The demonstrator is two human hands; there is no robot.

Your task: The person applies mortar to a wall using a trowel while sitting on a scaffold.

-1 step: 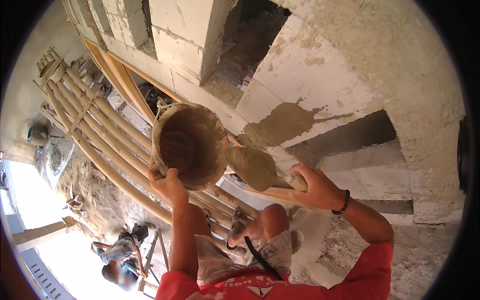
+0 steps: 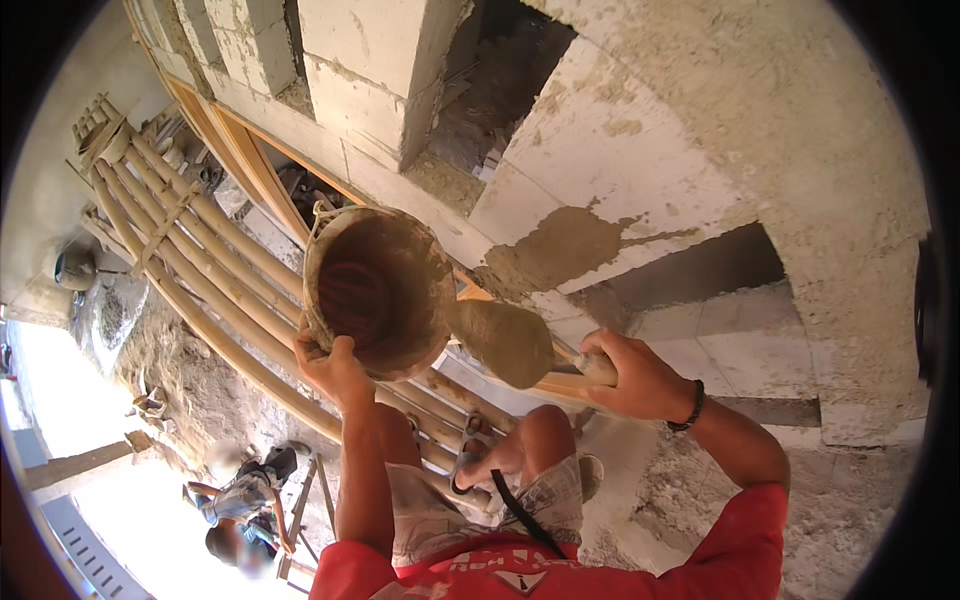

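Observation:
My left hand (image 2: 337, 370) grips the near rim of a mortar-stained bucket (image 2: 428, 350), its mouth facing up toward me. The inside is dark and wet-looking; how much mortar it holds is hard to tell. In my right hand (image 2: 640, 377) is the handle of a trowel (image 2: 597, 368), its blade coated with grey mortar (image 2: 503, 343). The blade's tip reaches the bucket's right side, though I cannot tell if they touch. Beyond the trowel, a wet patch of mortar (image 2: 560, 245) is spread on the pale block wall (image 2: 640, 150).
Scaffold poles (image 2: 240, 345) run beneath me, where my feet rest. Rectangular openings (image 2: 710, 265) break the wall, and a wooden frame (image 2: 215, 130) stands left of it. Far below at lower left is another person (image 2: 245, 500) near a wooden stand.
The trowel blade has dipped slightly and its mortar-covered face shows a little more. The bucket and my left hand stay nearly in place.

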